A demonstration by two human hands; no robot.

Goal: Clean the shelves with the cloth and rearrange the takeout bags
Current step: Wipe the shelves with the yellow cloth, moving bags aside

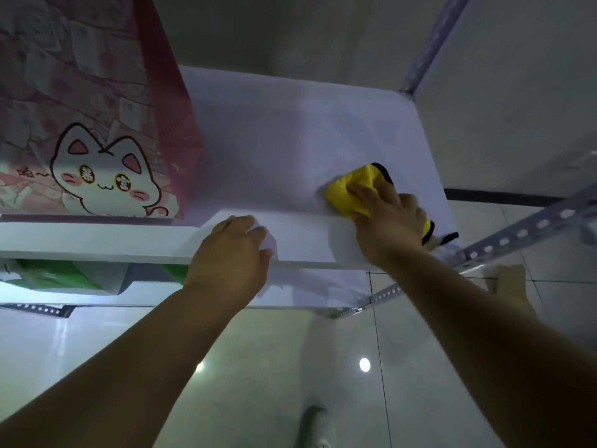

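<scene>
Stretching across the near half of the view, a glossy pale tiled floor (274, 367) lies below a white flat shelf board (274, 140), which takes up the middle and far part of the scene. On the left of this board stands a tall pink takeout bag printed with a white cartoon cat (97, 92), its base close to the board's near edge. A grey perforated metal rail (533, 227) runs along the shelf's right side. On the lower shelf at the left, a green takeout bag (55, 278) shows partly under the upper board.

The two hands are apart. The left hand (231, 253) rests against the near front lip of the white board, right of the pink bag, with its fingers bent; whether they grip the lip cannot be told. The right hand (391, 221) presses down with spread fingers on a yellow cloth with black trim (361, 176), which lies bunched on the right part of the board, near its front edge. A pale shoe (316, 425) stands on the floor at the near edge.
</scene>
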